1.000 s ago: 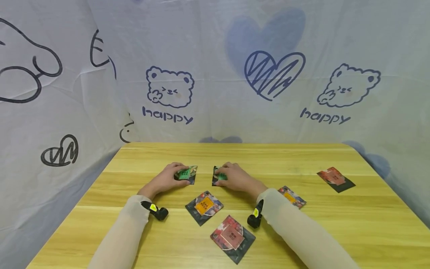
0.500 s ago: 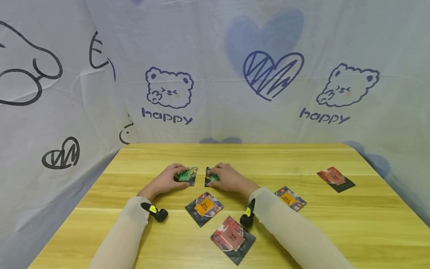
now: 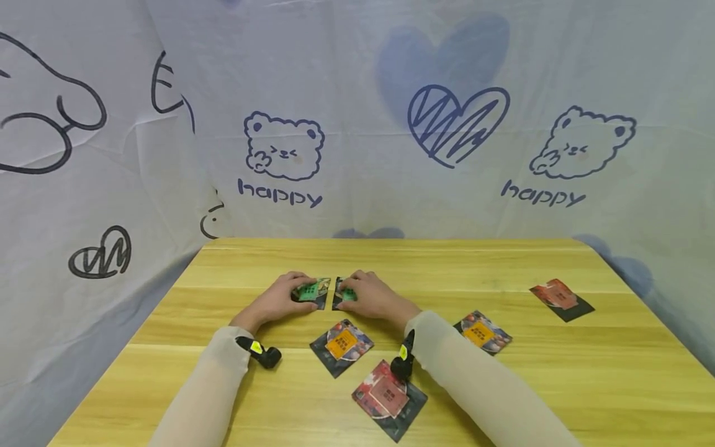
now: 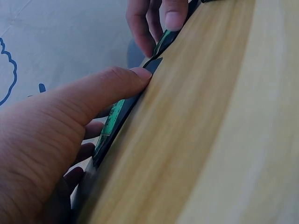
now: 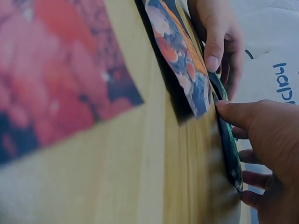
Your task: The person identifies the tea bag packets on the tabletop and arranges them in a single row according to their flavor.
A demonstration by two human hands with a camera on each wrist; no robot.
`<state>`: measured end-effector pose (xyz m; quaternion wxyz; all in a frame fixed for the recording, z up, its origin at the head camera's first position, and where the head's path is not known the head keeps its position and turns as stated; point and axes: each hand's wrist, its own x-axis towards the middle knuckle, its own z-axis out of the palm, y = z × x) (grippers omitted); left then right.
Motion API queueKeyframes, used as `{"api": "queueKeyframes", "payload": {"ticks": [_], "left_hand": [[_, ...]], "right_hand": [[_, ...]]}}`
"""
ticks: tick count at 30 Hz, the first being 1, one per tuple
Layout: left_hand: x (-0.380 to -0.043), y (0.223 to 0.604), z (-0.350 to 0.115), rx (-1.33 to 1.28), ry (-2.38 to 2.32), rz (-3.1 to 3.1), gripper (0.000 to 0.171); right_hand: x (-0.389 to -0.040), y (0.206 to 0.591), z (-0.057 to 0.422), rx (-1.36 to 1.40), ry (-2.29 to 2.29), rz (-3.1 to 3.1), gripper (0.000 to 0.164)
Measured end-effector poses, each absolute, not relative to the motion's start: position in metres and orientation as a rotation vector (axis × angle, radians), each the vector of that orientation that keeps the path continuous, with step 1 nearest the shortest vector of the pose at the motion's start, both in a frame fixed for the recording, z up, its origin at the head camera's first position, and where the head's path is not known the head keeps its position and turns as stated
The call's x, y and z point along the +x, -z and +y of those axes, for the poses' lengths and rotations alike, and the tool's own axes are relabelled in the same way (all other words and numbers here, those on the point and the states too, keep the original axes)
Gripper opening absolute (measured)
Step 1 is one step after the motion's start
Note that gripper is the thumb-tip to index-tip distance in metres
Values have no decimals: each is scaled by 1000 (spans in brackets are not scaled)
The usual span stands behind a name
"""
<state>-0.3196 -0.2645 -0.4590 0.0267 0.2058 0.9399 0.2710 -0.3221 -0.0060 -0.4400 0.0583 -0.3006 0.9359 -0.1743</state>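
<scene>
My left hand (image 3: 276, 300) holds a flat black sachet with a green label (image 3: 322, 292) by its edges, thumb on the near side and fingers on the far side. Opposite it, my right hand (image 3: 377, 299) grips a second green-labelled sachet (image 3: 338, 302) the same way, covering most of it. The two sachets lie side by side at the table's middle, a narrow gap between their facing edges in the head view. In the left wrist view the left thumb (image 4: 140, 77) presses the near edge of its sachet (image 4: 111, 120), low along the tabletop.
An orange-labelled sachet (image 3: 341, 343) and a red-labelled sachet (image 3: 386, 397) lie nearer on the wooden table (image 3: 301, 397). Another orange-labelled sachet (image 3: 485, 332) lies beside the right forearm, and a red-labelled one (image 3: 561, 300) is far right. A cloth with drawings (image 3: 357, 124) hangs behind.
My right hand has slid its green-labelled sachet leftward, narrowing the gap to the other one. The left hand and its sachet have stayed in place.
</scene>
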Motion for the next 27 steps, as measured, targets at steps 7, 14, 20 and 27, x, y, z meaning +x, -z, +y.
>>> {"api": "queueKeyframes", "payload": {"ticks": [7, 14, 20, 27], "left_hand": [[-320, 463, -265, 644, -846, 2902, 67], [-321, 463, -265, 657, -843, 2916, 67], [-322, 461, -262, 654, -833, 2911, 67], [-320, 459, -263, 641, -844, 2898, 68]], "right_hand": [[-322, 444, -12, -911, 508, 2859, 48], [-322, 443, -17, -908, 480, 2870, 51], [-319, 437, -12, -932, 513, 2880, 51], [-313, 427, 2, -997, 573, 2822, 53]]}}
